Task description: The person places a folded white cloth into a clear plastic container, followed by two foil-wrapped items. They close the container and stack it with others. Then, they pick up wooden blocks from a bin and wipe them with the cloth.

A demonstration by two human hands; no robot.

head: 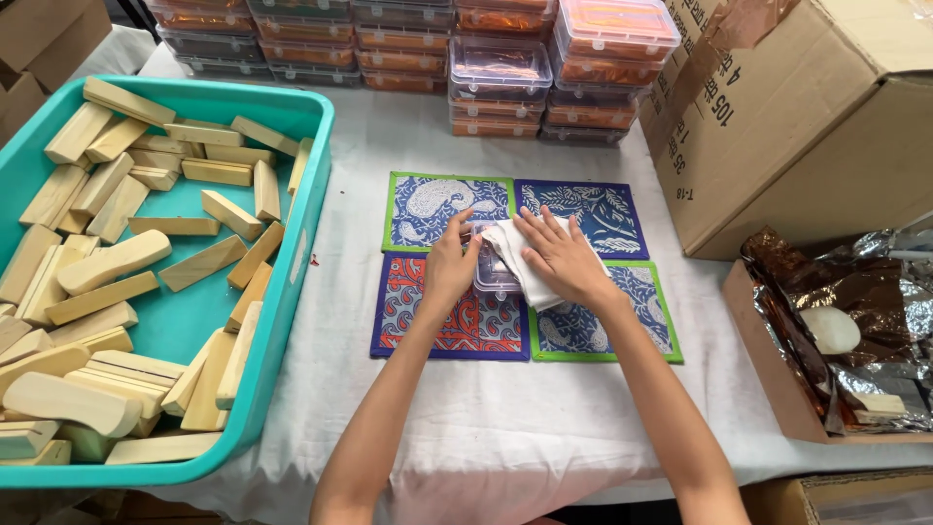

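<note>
Both hands mid-mat, margins open.

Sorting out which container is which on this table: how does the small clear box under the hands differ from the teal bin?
The small clear box is see-through plastic, while the teal bin is opaque. The clear box is far smaller and sits on the patterned mat; the teal bin rests on the white tablecloth. The left hand and right hand hold a white cloth over the box; the bin, full of wooden blocks, is untouched.

White-clothed table fills frame; cardboard boxes upper right; stacked clear plastic cases along top edge.
</note>
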